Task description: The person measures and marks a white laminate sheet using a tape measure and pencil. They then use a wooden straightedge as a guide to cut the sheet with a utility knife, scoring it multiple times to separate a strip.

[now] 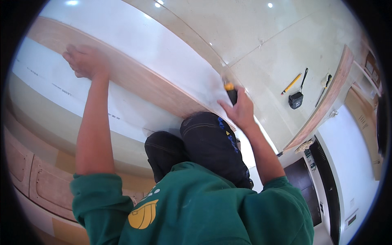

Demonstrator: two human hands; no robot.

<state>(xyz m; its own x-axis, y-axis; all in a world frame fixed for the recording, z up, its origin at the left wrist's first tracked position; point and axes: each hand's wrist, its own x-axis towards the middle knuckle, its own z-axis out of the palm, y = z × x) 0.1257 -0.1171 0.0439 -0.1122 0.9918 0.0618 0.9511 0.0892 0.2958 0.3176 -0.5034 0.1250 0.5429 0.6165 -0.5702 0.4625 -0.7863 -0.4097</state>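
Note:
A long, pale reddish-brown wooden board (134,79) lies aslant over a white sheet (185,61). My left hand (86,61) is on the board's near side toward the far left, its fingers curled at the edge. My right hand (241,108) is closed around a black-and-yellow hand tool (231,93) beside the sheet's right edge. Motion blurs the tool's far end, so its exact kind does not show. My knees, in dark trousers (206,132), are at the board's near end.
On the glossy tiled floor (281,49) to the right lie a yellow pencil (291,84), a black tape measure (295,100) with a strap and a thin tool (324,90). Another wooden strip (324,106) stands farther right. Panelled wooden doors (53,185) are at the lower left.

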